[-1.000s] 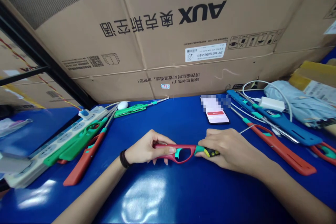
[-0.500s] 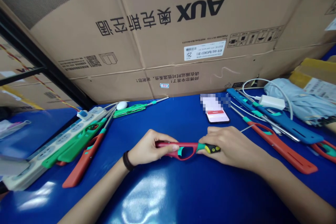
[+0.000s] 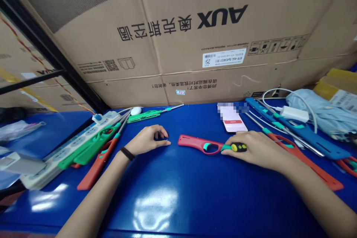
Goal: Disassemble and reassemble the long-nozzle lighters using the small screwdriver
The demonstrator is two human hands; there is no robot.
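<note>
My right hand (image 3: 251,148) grips the green neck of a red lighter (image 3: 195,143) together with a short yellow-and-black handle (image 3: 239,147), seemingly a screwdriver. The lighter's red body points left, and its loop with a green trigger is uncovered. Just left of the lighter's end, my left hand (image 3: 147,139) is apart from it, fingers curved and spread with nothing between them. Behind my right hand lies a phone (image 3: 235,125) with a lit screen. The lighter's metal tube is hidden by my right hand.
On the left, green lighters (image 3: 89,148) and an orange-red lighter (image 3: 96,167) lie by a power strip (image 3: 41,174). Another green lighter (image 3: 143,116) lies at the back. Blue lighters (image 3: 312,137), a red-orange one (image 3: 312,163) and a white adapter (image 3: 294,113) are right. A cardboard box (image 3: 173,52) stands behind.
My left hand has let go of the red lighter and moved left, its fingers opening. My right hand still holds the lighter and handle, now slightly farther right in view.
</note>
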